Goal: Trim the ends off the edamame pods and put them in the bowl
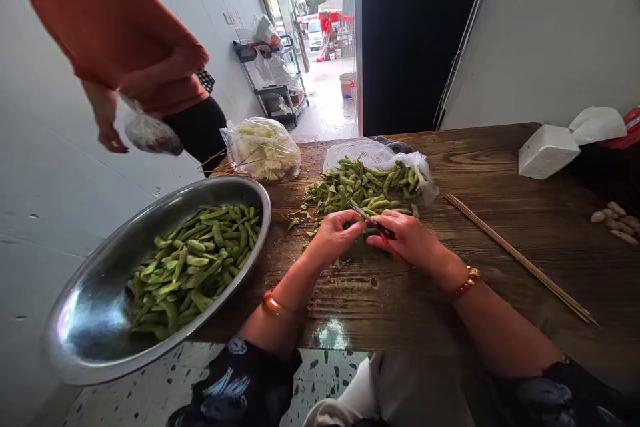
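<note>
My right hand (407,238) is closed round a pair of scissors (373,219) with dark and red handles, their blades pointing up and left. Close beside the blades, my left hand (339,235) has its thumb and fingers pinched together; what they hold is hidden. Just beyond both hands lies a heap of green soybean pods (380,181) with leafy trimmings (317,193), partly on a clear plastic bag (363,150). To the left, a large steel bowl (95,300) holds many more pods (195,267).
On the wooden table (480,247) are thin sticks (520,257), a bag of pale vegetables (265,150), a tissue pack (549,150) and peanuts (620,220). A person in an orange top (130,40) stands at the left with a plastic bag (153,132). A cart (273,73) stands by the doorway.
</note>
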Tool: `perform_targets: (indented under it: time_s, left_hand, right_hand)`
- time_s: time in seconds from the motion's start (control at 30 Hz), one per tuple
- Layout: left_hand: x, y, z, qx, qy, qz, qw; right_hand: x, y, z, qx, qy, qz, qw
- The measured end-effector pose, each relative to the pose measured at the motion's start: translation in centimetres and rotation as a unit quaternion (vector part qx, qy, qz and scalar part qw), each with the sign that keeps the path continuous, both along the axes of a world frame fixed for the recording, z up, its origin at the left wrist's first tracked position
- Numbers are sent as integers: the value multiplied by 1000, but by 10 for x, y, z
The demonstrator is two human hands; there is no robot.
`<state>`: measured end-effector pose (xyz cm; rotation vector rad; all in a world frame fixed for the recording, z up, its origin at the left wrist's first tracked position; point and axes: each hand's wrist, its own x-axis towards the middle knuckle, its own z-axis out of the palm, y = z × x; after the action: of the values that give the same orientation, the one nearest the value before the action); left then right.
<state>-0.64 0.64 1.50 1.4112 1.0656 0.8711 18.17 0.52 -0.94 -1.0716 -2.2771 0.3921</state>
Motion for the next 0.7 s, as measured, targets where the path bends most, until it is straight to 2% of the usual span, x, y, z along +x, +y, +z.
perform_targets:
  time_s: [0.1,0.2,0.33,0.47,0.7]
  left_hand:
    - [-2,4,-2,-46,-82,41,995]
    - [-6,9,-5,-61,-170,94,979]
    - [-8,12,-7,-71,-234,111,963]
    - [-4,9,-8,-76,-232,93,965]
    - [2,4,-11,-50,-168,70,982]
  right_hand:
    - [0,1,1,-4,39,-11,999]
    - [1,2,0,-1,67,-51,996]
    - [0,2,-2,6,86,-78,993]
    - [-3,1,-3,4,86,-73,994]
    - [-4,1,-1,25,106,-62,992]
